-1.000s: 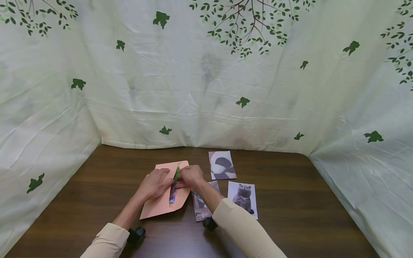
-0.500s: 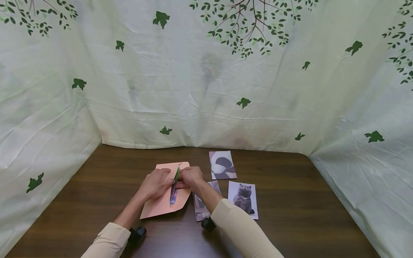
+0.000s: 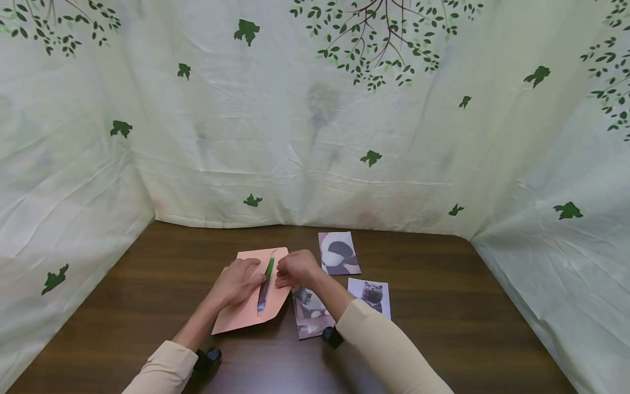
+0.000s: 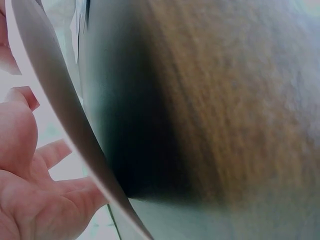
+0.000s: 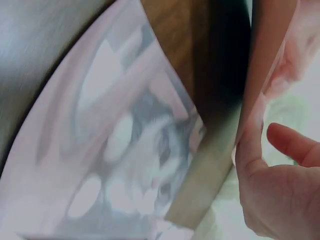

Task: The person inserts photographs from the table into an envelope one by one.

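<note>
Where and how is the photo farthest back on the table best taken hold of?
The photo lies flat on the table, so probably slip a fingertip under its right edge and pinch, coming from the right: that edge is uncovered, while the right hand is close to its near left corner.

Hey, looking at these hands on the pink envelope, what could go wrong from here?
The patterned strip shows in an open gap in the envelope, so whatever it belongs to might catch or slip out.

The left hand and right hand are on either side of that gap; opposing pulls could crease or tear the paper.

The right sleeve crosses over the grey-cat picture, so it might nudge it.
</note>
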`<state>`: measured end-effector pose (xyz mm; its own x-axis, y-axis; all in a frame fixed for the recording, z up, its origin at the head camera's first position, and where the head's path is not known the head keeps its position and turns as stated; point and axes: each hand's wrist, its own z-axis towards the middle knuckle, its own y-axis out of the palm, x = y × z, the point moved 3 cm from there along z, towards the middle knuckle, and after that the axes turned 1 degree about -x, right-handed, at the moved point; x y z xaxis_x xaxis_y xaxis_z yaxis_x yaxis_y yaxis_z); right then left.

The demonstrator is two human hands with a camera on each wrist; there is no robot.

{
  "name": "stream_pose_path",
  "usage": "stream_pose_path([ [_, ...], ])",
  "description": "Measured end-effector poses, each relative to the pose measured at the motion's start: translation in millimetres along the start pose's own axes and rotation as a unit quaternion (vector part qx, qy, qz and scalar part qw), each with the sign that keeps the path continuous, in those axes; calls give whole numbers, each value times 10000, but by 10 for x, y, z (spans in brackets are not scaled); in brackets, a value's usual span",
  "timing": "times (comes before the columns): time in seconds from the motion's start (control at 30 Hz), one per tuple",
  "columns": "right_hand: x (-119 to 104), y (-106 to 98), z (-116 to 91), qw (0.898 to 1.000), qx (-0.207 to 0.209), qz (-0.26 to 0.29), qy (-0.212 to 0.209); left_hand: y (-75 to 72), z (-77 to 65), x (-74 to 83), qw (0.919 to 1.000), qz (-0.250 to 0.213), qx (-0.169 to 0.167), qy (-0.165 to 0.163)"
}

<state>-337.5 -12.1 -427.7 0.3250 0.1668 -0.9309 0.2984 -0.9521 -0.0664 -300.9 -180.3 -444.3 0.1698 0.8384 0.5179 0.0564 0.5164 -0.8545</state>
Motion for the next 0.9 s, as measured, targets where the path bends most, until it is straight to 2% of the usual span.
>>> stream_pose_path([
  [0.4,-108,-502,-117,9989,-106,-368,-272,52,-19,9,9999,93,27,-28],
  [0.57,-154,-755,-180,9987,139,-398,-274,61,-10,-2,9999,170,3,14],
  [0.77,-169,-1074,-219,9954,644,-681,-222,54,1,-1,9996,286,-51,45],
  [0.9,-143,-1294,-257,9959,686,-564,-180,57,8,-4,9995,308,-71,24],
])
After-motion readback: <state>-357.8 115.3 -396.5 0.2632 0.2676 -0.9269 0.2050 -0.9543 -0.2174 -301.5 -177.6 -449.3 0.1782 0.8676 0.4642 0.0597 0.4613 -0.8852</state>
